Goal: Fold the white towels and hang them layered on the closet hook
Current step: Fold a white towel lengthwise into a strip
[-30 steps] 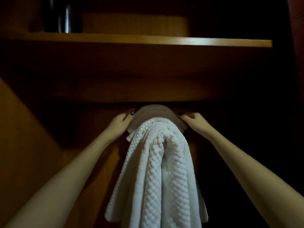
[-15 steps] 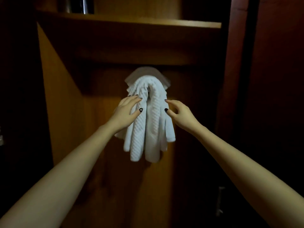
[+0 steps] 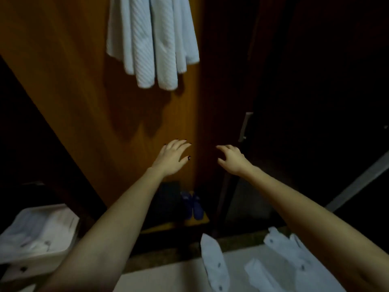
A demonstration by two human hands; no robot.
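A dim closet stands in front of me, its wooden back panel (image 3: 84, 81) glowing orange-brown while the right side falls into near-black. The white towels (image 3: 153, 39) hang against that panel at the far top, several folds layered side by side. Their loose lower ends cast a shadow on the wood beneath, and their upper part runs past the top edge, so I cannot see what carries them. My left hand (image 3: 172, 157) reaches out well below the towels, fingers straight and spread, holding nothing. My right hand (image 3: 231, 159) is just to its right and apart from it, fingers loosely curved and equally empty. Neither hand touches the towels. Far down on the closet floor, between my forearms, sits a pair of blue slippers (image 3: 192, 205) beside a dark shape I cannot make out. At the near left is a white bin (image 3: 48, 256) with pale, blurred contents. At the near right, several white pieces (image 3: 214, 264) marked with dark spots lie on a light surface (image 3: 168, 279), too blurred for me to name.
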